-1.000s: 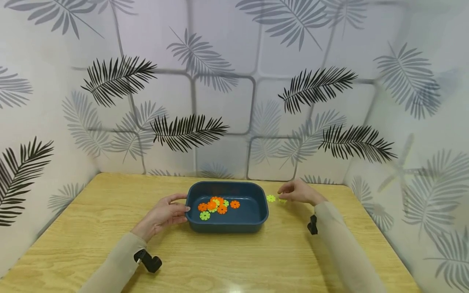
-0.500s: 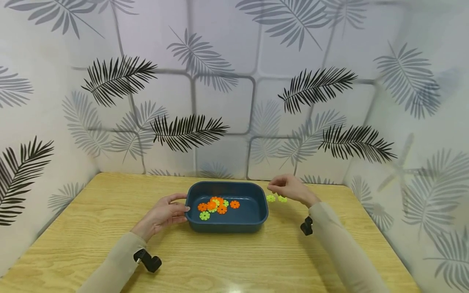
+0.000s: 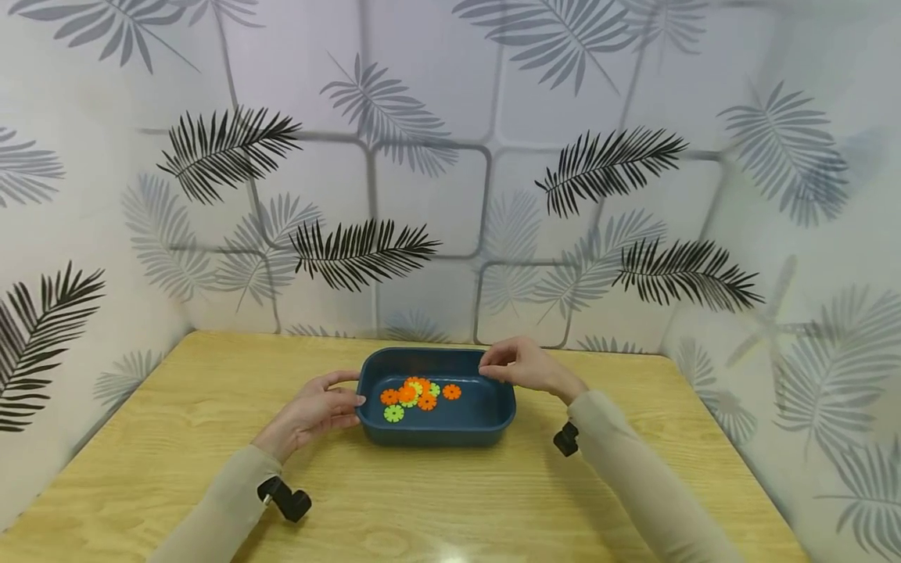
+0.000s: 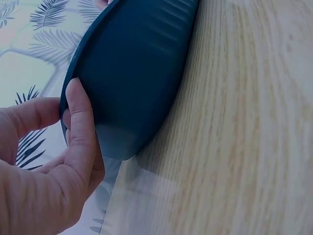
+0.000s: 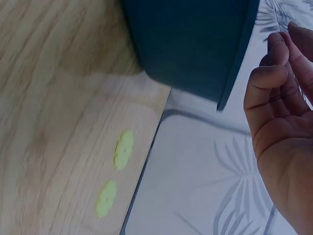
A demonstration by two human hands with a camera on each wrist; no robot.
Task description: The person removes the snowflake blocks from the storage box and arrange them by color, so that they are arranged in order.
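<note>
A dark blue rectangular plastic tub [image 3: 436, 438] stands on the table, holding several notched building discs, orange [image 3: 451, 392] and yellow-green [image 3: 393, 413]. My left hand [image 3: 320, 410] grips the tub's left end, thumb on one face of the wall and fingers on the other; the left wrist view shows this hand [image 4: 58, 161] pinching the rim. My right hand [image 3: 528, 367] is over the tub's right end, its fingertips brought close together. In the right wrist view this hand [image 5: 283, 107] has curled fingers, and I cannot tell whether a disc is between them.
Two yellow-green discs, a nearer one [image 5: 106, 198] and one closer to the tub [image 5: 123, 149], lie on the wooden table [image 3: 422, 508] near its back edge, hidden by my right hand in the head view. A leaf-patterned wall [image 3: 457, 203] rises right behind the table.
My right hand has moved left from beside the loose yellow-green discs to over the tub's right end. The left hand and the tub have stayed in place.
</note>
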